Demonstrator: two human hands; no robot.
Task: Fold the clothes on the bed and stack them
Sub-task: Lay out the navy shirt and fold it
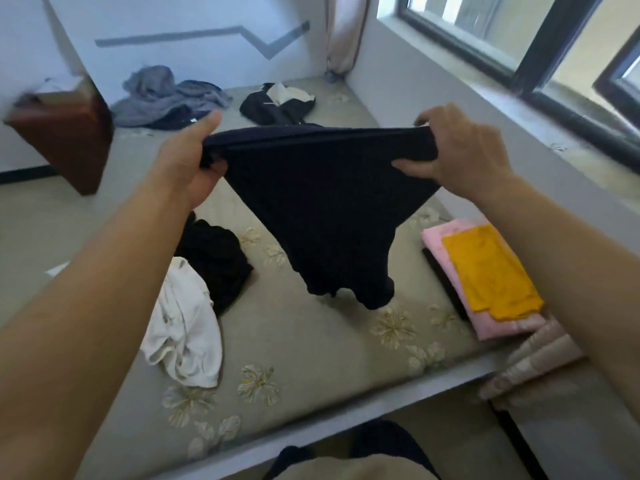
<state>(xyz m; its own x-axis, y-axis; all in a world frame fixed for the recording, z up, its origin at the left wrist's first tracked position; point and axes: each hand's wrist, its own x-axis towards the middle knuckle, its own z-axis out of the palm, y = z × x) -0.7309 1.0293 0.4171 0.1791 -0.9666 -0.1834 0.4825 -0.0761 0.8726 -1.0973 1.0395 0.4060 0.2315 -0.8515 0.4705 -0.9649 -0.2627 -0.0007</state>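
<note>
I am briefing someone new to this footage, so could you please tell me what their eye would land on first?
First the dark garment, held up mid-frame above the bed, the left hand and right hand each gripping a top corner. Next the bright yellow cloth folded on a pink cloth, at the bed's right edge. A crumpled white garment lies at lower left.

Only one view is given, from a wide-angle camera on the person's head. It stands at the near edge of the bed (311, 344), quite close, and faces forward and down over it. The window (485, 29) lies at 2 o'clock. Straight lines bend near the borders.
</note>
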